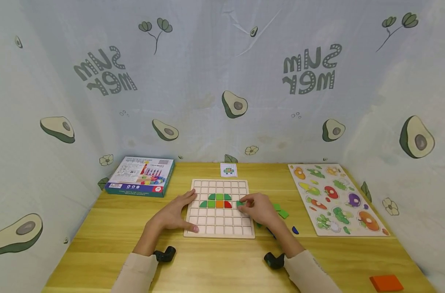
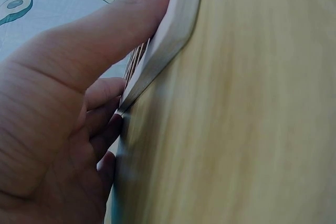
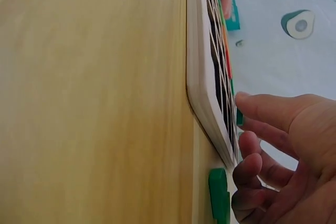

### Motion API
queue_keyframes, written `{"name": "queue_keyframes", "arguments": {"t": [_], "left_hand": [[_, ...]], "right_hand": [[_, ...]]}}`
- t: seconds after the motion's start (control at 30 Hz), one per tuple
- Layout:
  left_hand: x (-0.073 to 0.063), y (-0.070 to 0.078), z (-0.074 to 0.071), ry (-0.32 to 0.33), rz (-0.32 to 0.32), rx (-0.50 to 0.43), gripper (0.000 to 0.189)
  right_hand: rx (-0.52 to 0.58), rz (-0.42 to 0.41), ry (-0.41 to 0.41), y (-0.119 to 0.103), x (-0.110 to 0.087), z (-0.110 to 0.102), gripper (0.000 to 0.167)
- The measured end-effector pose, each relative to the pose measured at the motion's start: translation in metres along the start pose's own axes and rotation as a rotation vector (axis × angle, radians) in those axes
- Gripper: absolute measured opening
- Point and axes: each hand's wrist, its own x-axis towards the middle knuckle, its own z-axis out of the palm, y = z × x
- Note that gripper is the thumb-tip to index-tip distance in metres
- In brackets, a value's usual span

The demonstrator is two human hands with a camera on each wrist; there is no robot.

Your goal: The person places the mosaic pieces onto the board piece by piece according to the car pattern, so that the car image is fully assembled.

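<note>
A wooden grid board [image 1: 207,228] lies on the table, with green, orange and red pieces [image 1: 220,204] set as squares and quarter-rounds in its middle. My left hand [image 1: 172,213] rests at its left side, fingers spread along the edge and thumb on the near left corner. Between thumb and fingertips, my right hand [image 1: 260,207] pinches a small dark green piece [image 1: 240,203] over the right-hand columns, to the right of the red piece. In the right wrist view that green piece [image 3: 239,117] shows at the thumb tip, close over the grid; the other fingers are curled below.
Green squares [image 1: 283,213] and a blue piece [image 1: 295,230] lie right of the board. A pattern card [image 1: 228,170] sits behind it. A box [image 1: 139,177] stands back left, a vegetable puzzle board [image 1: 363,232] lies right, and an orange block [image 1: 386,283] is near front right.
</note>
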Motion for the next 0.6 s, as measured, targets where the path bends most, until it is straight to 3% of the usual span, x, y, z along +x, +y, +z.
{"name": "queue_keyframes", "arguments": {"t": [0.6], "left_hand": [[-0.0001, -0.0003, 0.0008, -0.003, -0.004, -0.001, 0.122]], "right_hand": [[-0.058, -0.002, 0.007, -0.0081, 0.0035, 0.0083, 0.019]]}}
